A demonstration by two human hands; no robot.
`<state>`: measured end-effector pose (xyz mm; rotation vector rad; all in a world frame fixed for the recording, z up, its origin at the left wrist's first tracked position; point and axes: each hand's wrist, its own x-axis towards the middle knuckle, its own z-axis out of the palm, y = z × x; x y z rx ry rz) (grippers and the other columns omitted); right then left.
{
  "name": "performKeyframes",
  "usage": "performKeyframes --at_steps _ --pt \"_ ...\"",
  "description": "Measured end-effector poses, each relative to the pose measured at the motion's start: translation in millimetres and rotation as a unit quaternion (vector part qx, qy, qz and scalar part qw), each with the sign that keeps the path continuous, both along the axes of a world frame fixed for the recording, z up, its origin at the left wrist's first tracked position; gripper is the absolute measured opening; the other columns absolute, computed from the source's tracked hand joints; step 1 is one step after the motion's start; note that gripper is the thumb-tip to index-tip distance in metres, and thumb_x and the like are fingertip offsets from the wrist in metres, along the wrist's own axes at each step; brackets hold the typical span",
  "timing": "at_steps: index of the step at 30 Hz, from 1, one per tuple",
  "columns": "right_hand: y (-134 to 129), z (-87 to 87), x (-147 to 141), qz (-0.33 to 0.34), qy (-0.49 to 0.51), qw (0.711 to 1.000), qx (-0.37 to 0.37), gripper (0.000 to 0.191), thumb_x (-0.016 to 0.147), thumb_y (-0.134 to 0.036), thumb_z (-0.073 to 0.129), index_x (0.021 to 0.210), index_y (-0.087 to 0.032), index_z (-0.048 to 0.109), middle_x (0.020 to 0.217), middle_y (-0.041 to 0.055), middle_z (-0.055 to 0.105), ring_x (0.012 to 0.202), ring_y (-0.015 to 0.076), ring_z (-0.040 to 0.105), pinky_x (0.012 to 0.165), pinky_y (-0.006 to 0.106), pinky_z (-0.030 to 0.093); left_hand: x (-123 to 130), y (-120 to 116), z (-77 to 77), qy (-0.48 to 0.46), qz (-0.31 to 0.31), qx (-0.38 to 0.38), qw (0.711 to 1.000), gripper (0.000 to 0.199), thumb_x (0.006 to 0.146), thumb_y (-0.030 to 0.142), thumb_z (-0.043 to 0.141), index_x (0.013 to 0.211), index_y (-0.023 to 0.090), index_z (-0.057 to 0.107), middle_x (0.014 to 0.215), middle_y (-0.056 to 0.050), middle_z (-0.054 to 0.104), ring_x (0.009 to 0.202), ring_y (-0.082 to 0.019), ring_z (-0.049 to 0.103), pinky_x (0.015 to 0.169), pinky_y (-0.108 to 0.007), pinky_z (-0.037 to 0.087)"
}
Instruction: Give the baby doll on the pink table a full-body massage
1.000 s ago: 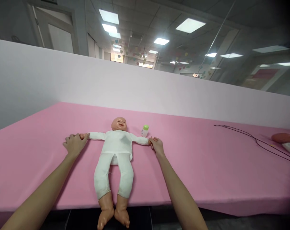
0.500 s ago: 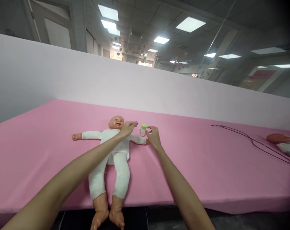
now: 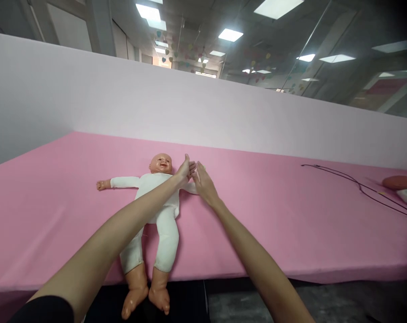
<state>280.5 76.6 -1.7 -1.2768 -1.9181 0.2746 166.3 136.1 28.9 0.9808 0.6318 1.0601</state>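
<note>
A baby doll (image 3: 168, 211) in a white cloth body lies face up on the pink-covered table (image 3: 273, 224), its legs hanging past the front edge. Above the doll's arm at its right side, my left hand (image 3: 185, 170) is open, thumb up and fingers stretched out. My right hand (image 3: 205, 184) faces it, open with straight fingers, their fingertips close together; I cannot tell if they touch. My right hand covers the doll's hand on that side. Of the small green-capped bottle, at most a pale green sliver shows behind my right fingers.
A black cord (image 3: 354, 179) runs across the table's right part. Beside it, at the right edge of view, lies another doll (image 3: 400, 183), partly cut off. A white low wall (image 3: 203, 116) with glass above it closes the table's back.
My two hands have come closer together, fingers now straight and palms facing. My right hand has moved left and now hides the bottle. The camera view has tilted down a little.
</note>
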Motion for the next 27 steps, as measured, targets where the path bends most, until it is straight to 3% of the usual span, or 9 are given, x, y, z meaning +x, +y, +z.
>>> performKeyframes --at_steps 4,8,10,12,16,19,20,24,27 --pt "-33.7 16.9 -63.0 0.034 0.032 0.997 0.06 0.101 0.1 -0.082 0.023 0.171 -0.009 0.017 0.177 0.0173 0.016 0.165 0.0307 0.012 0.134 0.053 0.017 -16.9 -51.1 10.5 -0.116 0.015 -0.052 0.992 0.085 0.107 0.058 0.007 0.116 0.009 0.077 0.127 -0.021 0.073 0.133 -0.02 0.063 0.108 -0.03 0.051" --pt "-41.0 30.8 -84.2 0.017 0.038 0.998 0.048 0.101 0.099 -0.083 0.012 0.165 -0.01 0.037 0.171 0.0177 0.035 0.163 0.0301 0.023 0.134 0.053 0.017 -65.0 -108.3 15.3 -0.148 -0.036 -0.065 0.986 0.067 0.107 0.063 0.034 0.132 0.015 0.073 0.137 -0.018 0.071 0.144 -0.029 0.056 0.119 -0.043 0.045" --pt "-54.1 28.4 -95.0 0.001 0.052 0.999 0.002 0.097 0.102 -0.079 0.014 0.167 -0.009 0.031 0.173 0.0176 0.03 0.164 0.0298 0.018 0.134 0.054 0.019 -88.8 -128.6 20.3 -0.154 -0.065 -0.066 0.984 0.078 0.101 0.075 0.039 0.138 0.013 0.069 0.145 -0.021 0.066 0.147 -0.035 0.051 0.122 -0.05 0.042" --pt "-77.1 22.1 -113.6 0.022 0.038 0.999 0.002 0.092 0.105 -0.075 0.022 0.171 -0.011 0.016 0.177 0.0152 0.018 0.166 0.0286 0.008 0.134 0.055 0.019 -100.4 -144.5 24.9 -0.163 -0.02 -0.045 0.985 0.085 0.1 0.078 0.033 0.141 0.013 0.068 0.147 -0.021 0.064 0.152 -0.035 0.045 0.123 -0.053 0.039" --pt "-115.5 23.8 -146.5 0.086 -0.038 0.993 0.074 0.108 0.097 -0.083 0.037 0.171 -0.009 0.01 0.178 0.0163 0.007 0.166 0.0342 0.003 0.134 0.058 0.01 -97.4 -177.3 27.0 -0.187 0.143 0.038 0.971 0.083 0.107 0.065 0.012 0.137 0.016 0.072 0.142 -0.013 0.069 0.158 -0.02 0.036 0.124 -0.038 0.036" --pt "-117.7 40.6 -143.9 0.082 -0.017 0.994 0.067 0.098 0.1 -0.081 0.031 0.172 -0.016 0.018 0.176 0.0139 0.021 0.165 0.0321 0.014 0.134 0.056 0.014 -109.2 -199.5 30.2 -0.168 0.088 0.06 0.98 0.094 0.105 0.062 0.003 0.121 0.01 0.079 0.133 -0.019 0.073 0.146 -0.022 0.053 0.112 -0.033 0.049" --pt "-117.5 44.7 -140.4 0.071 0.002 0.996 0.053 0.092 0.103 -0.078 0.027 0.172 -0.017 0.018 0.176 0.0131 0.023 0.165 0.0304 0.015 0.134 0.055 0.017 -116.6 -204.1 32.6 -0.165 0.053 0.05 0.984 0.093 0.106 0.065 0.008 0.13 0.004 0.074 0.135 -0.02 0.072 0.147 -0.025 0.052 0.115 -0.036 0.046" --pt "-136.8 40.8 -140.2 0.084 0.012 0.996 0.027 0.092 0.106 -0.072 0.028 0.172 -0.015 0.001 0.179 0.0137 0.007 0.166 0.0289 0.002 0.134 0.055 0.018 -125.2 -209.3 37.6 -0.199 0.017 0.009 0.98 0.082 0.101 0.077 0.034 0.159 0.022 0.052 0.161 -0.013 0.053 0.159 -0.031 0.033 0.128 -0.05 0.031" --pt "-155.7 36.3 -151.8 0.145 -0.048 0.985 0.079 0.106 0.099 -0.079 0.042 0.172 -0.012 0.006 0.179 0.0149 0.004 0.166 0.0348 0.002 0.134 0.059 0.013 -96.7 -213.7 28.9 -0.232 0.161 0.079 0.956 0.081 0.099 0.08 0.032 0.167 0.036 0.034 0.171 0.0 0.039 0.164 -0.027 0.011 0.133 -0.047 0.021"
